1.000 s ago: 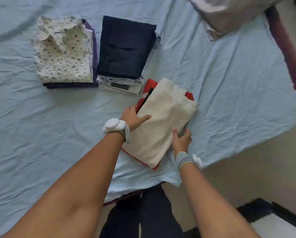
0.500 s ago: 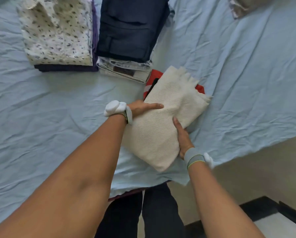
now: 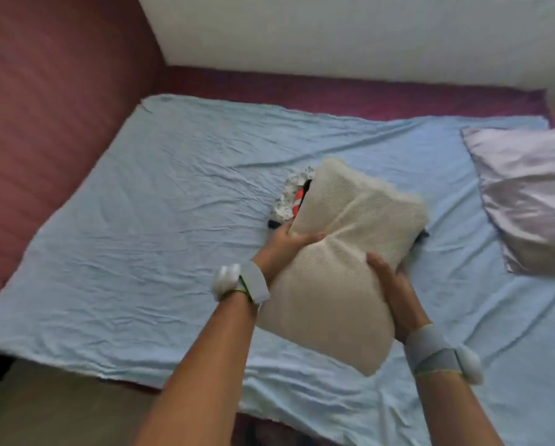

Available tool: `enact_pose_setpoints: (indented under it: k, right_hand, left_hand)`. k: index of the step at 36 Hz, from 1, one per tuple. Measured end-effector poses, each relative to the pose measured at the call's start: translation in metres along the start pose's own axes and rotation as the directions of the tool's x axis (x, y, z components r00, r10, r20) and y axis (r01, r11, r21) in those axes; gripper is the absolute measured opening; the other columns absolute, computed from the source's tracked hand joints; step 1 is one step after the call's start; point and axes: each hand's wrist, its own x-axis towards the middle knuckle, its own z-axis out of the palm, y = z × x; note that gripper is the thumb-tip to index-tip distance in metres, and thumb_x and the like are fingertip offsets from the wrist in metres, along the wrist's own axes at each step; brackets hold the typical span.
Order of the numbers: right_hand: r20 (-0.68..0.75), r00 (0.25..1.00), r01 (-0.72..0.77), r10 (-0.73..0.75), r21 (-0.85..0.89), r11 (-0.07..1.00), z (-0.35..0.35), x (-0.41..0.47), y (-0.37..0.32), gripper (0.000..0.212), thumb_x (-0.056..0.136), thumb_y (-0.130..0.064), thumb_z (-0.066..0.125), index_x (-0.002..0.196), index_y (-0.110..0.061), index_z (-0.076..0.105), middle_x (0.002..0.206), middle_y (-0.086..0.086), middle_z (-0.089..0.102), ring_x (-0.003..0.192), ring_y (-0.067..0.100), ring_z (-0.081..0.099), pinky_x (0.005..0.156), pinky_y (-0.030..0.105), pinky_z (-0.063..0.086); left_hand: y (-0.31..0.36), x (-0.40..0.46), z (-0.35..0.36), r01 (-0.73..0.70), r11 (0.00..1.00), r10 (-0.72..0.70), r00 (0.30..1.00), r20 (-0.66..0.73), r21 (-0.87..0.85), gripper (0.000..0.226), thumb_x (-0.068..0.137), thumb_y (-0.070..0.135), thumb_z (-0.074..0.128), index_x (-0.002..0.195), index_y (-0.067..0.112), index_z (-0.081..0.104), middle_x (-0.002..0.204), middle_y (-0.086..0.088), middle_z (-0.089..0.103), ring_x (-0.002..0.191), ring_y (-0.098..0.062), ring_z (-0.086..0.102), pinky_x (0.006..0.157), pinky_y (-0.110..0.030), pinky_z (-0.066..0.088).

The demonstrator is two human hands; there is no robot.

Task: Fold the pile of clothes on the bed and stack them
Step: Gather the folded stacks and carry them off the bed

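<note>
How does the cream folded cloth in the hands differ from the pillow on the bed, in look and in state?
The cream folded cloth has a coarse woven surface; the pillow is smooth, shiny and pale lilac. The left hand and right hand grip the cloth from both sides, while the pillow lies untouched on the blue sheet. The cloth covers other folded clothes; nothing lies on the pillow. Both are pale and soft.

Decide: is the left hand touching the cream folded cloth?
Touching. The head view shows the left hand with its thumb pressed over the cream folded cloth.
</note>
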Motion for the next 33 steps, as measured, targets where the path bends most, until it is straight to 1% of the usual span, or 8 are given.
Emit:
enact_pose_setpoints:
  k: [2,6,12,15,19,21,29,33]
  right_hand:
    - [0.035,0.999,0.005,-0.005,-0.001,1.000,0.005,0.004,-0.020,0.063,0.077,-0.046,0.070,0.132,-0.034,0.040,0.118,-0.010,0.058,0.101,0.013,0.060,0.072,0.028,0.049]
    - [0.260,0.961,0.121,-0.100,-0.068,0.990,0.100,-0.023,-0.075,0.035,0.085,-0.034,0.066,0.117,-0.036,0.052,0.112,-0.004,0.065,0.092,0.016,0.067,0.067,0.031,0.054]
    - [0.597,0.782,0.271,-0.182,-0.061,0.961,0.263,-0.089,-0.134,0.066,0.070,-0.036,0.079,0.128,-0.034,0.048,0.114,-0.004,0.066,0.091,0.013,0.068,0.067,0.025,0.054]
    - [0.751,0.601,0.374,-0.274,0.038,0.927,0.369,-0.149,-0.145,0.056,0.072,-0.031,0.079,0.119,-0.041,0.049,0.110,-0.008,0.066,0.089,0.009,0.068,0.064,0.020,0.054]
    - [0.867,0.409,0.426,-0.286,0.096,0.900,0.459,-0.211,-0.145,0.064,0.077,-0.029,0.072,0.132,-0.038,0.040,0.114,-0.008,0.064,0.095,0.008,0.067,0.071,0.023,0.053]
    - [0.928,0.244,0.441,-0.282,0.153,0.885,0.536,-0.269,-0.132,0.062,0.082,-0.025,0.070,0.134,-0.037,0.039,0.115,-0.008,0.064,0.092,0.007,0.068,0.068,0.021,0.054]
    - [0.973,-0.076,0.413,-0.219,0.231,0.881,0.664,-0.395,-0.095,0.077,0.074,-0.031,0.076,0.140,-0.033,0.036,0.122,-0.011,0.060,0.105,0.010,0.062,0.084,0.027,0.053]
    - [0.955,-0.268,0.391,-0.126,0.227,0.892,0.727,-0.484,-0.063,0.071,0.081,-0.027,0.072,0.142,-0.033,0.036,0.127,-0.009,0.058,0.107,0.010,0.059,0.087,0.028,0.048]
  left_hand:
    - [0.016,-0.002,-0.004,-0.018,0.999,0.017,1.000,-0.023,-0.028,0.030,0.085,0.023,0.073,0.110,0.029,0.058,0.096,0.013,0.065,0.093,-0.006,0.064,0.089,-0.023,0.049]
    - [0.052,-0.076,-0.096,-0.201,0.977,0.167,0.929,-0.331,-0.071,0.029,0.084,0.025,0.074,0.108,0.033,0.059,0.101,0.013,0.066,0.097,-0.013,0.064,0.086,-0.026,0.050]
    - [0.074,-0.209,-0.231,-0.388,0.922,0.278,0.702,-0.656,-0.024,0.040,0.070,0.041,0.080,0.106,0.031,0.066,0.100,0.011,0.070,0.091,-0.006,0.067,0.086,-0.027,0.054]
    - [0.071,-0.308,-0.310,-0.380,0.922,0.277,0.531,-0.801,0.067,0.030,0.077,0.040,0.075,0.104,0.036,0.063,0.110,0.007,0.068,0.099,-0.013,0.064,0.090,-0.030,0.048]
    - [0.059,-0.396,-0.374,-0.335,0.919,0.322,0.332,-0.887,0.208,0.028,0.087,0.032,0.068,0.112,0.037,0.056,0.094,0.020,0.061,0.095,-0.007,0.062,0.072,-0.010,0.042]
    - [0.036,-0.474,-0.417,-0.344,0.904,0.324,0.168,-0.931,0.253,0.032,0.086,0.033,0.068,0.116,0.039,0.057,0.096,0.020,0.060,0.099,-0.009,0.062,0.077,-0.017,0.044]
    - [-0.027,-0.620,-0.474,-0.332,0.912,0.210,-0.121,-0.970,0.239,0.038,0.086,0.034,0.069,0.118,0.037,0.050,0.092,0.025,0.055,0.082,0.007,0.054,0.064,-0.012,0.039]
    - [-0.069,-0.707,-0.486,-0.246,0.945,0.121,-0.352,-0.928,0.216,0.042,0.086,0.037,0.069,0.124,0.034,0.052,0.097,0.022,0.058,0.090,0.000,0.058,0.074,-0.018,0.042]
